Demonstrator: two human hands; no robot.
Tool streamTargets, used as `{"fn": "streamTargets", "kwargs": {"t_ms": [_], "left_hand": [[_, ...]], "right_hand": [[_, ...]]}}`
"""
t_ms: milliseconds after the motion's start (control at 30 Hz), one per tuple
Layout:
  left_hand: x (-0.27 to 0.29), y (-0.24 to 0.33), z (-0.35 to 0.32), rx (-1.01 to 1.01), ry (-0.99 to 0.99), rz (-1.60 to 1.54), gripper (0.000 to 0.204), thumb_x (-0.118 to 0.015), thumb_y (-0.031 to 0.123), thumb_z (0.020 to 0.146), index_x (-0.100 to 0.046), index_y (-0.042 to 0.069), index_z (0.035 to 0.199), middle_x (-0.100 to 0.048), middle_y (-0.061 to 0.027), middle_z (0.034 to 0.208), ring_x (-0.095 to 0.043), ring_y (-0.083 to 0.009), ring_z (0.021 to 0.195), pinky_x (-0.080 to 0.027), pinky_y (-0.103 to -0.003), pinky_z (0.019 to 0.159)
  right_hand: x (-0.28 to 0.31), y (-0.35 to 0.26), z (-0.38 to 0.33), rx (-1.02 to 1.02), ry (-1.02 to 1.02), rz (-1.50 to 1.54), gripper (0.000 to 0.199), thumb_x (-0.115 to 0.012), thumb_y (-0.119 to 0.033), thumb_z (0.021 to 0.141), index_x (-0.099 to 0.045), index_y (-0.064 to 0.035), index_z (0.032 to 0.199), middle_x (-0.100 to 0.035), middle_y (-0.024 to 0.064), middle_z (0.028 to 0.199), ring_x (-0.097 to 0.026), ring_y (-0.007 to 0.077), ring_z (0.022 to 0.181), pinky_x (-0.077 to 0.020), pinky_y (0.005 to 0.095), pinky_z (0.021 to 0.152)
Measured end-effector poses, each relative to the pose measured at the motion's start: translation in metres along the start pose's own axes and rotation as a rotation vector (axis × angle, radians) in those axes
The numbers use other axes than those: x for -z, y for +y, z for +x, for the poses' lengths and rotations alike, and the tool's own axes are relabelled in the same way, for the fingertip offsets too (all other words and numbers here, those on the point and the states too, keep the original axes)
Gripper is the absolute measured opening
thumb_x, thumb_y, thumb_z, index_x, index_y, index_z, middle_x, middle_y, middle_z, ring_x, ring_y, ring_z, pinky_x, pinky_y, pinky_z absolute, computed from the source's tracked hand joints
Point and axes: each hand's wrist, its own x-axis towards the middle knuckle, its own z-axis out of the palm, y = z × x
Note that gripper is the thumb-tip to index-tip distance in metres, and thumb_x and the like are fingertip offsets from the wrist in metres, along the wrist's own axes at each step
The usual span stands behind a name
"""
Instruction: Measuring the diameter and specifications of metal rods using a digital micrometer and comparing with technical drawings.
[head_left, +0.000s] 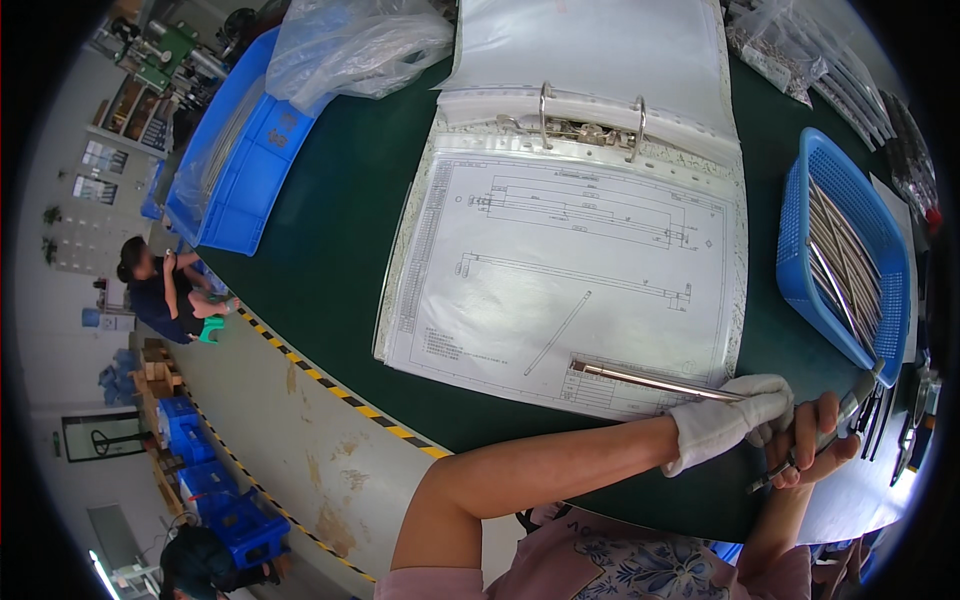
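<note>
My left hand (738,418), in a white glove, is closed around one end of a slim shiny metal rod (655,385). The rod points left across the lower edge of a drawing sheet (560,290) in an open ring binder. Close beside the glove, my bare right hand (812,445) grips a grey metal caliper (848,408), its fingers wrapped round the tool. The caliper lies slantwise, one end low by the table's near edge and the other up toward the blue basket. Where rod and caliper come near each other, the fingers hide whether they touch.
At right stands a blue mesh basket (800,240) with several metal rods. A blue bin (245,185) and a clear plastic bag (360,45) are at the far left. Dark tools (905,440) lie at the right edge. Two people are off to the left, beyond the table.
</note>
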Motion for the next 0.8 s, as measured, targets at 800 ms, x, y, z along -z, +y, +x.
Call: {"fn": "streamTargets", "kwargs": {"t_ms": [800], "left_hand": [[0.0,0.003,-0.012,0.057,0.102,-0.057,0.031,-0.034,0.027,0.092,-0.044,0.004,0.073,-0.044,-0.0049,0.06,-0.042,-0.0137,0.049,-0.037,-0.026,0.048]], "right_hand": [[-0.012,-0.047,-0.035,0.038,0.431,-0.063,0.068,-0.019,-0.059,0.083,-0.049,0.0021,0.082,-0.052,0.0182,0.065,-0.037,0.0145,0.033,-0.0355,0.0241,0.031]]}}
